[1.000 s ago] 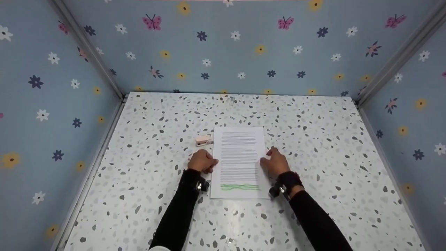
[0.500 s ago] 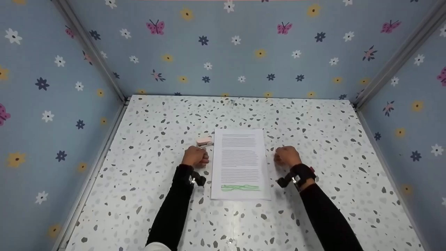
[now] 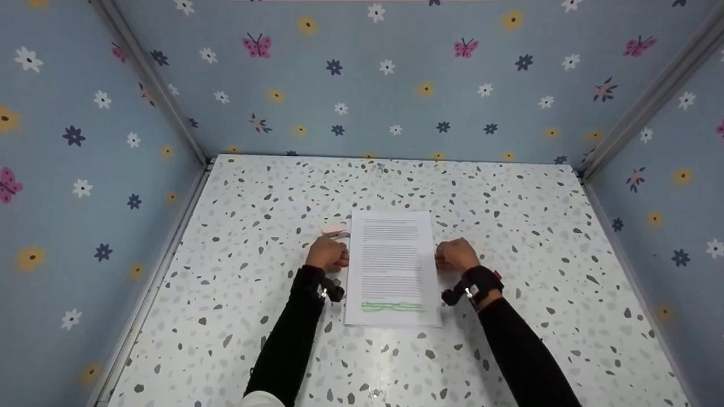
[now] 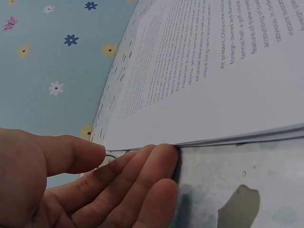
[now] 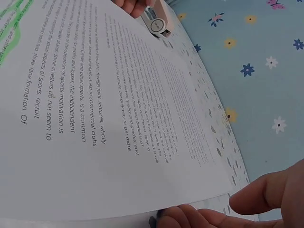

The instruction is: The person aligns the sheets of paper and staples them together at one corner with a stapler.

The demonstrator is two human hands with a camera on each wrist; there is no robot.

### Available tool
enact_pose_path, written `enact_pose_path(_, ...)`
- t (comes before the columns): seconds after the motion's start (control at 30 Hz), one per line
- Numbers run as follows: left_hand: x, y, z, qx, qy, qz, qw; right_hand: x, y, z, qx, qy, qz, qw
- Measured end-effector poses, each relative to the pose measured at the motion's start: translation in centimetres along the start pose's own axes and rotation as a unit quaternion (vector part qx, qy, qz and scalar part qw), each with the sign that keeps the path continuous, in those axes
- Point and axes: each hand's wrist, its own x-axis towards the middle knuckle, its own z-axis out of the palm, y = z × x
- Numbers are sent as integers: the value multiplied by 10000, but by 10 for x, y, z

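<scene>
A stack of printed paper sheets (image 3: 392,271) lies flat on the table, green highlighter marks near its lower edge. At its left edge is my left hand (image 3: 328,253); in the left wrist view its bent fingertips (image 4: 164,154) touch the sheets' side, thumb held apart. My right hand (image 3: 457,254) is at the opposite edge. The right wrist view shows its fingers (image 5: 180,217) against the paper's side, the thumb separate and not pressing on the sheets. Just beyond my left hand sits a small pink stapler (image 3: 335,229), partly hidden by that hand.
The white speckled table (image 3: 271,192) extends around the stack on every side. Blue flowered panels stand behind it (image 3: 390,85) and along both sides. Each wrist carries a strapped camera, the left one (image 3: 335,291) close to the paper.
Both hands were at the paper's edges a second ago, thumbs over the sheets. They moved outward off it, then came back in to its sides. The stack stays nearly in place.
</scene>
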Motion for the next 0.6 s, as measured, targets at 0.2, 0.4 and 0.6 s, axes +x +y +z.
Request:
enact_pose_path(0.2, -2, 2, -1, 71, -103, 191, 9997, 1, 0, 2, -97, 9, -98, 9999)
enact_pose_path(0.4, -3, 0, -2, -61, -433, 326, 9985, 8, 2, 3, 12, -75, 162, 9998)
enact_pose_path(0.6, 0, -2, 2, -148, -596, 228, 9979, 10, 3, 6, -193, -102, 123, 9997)
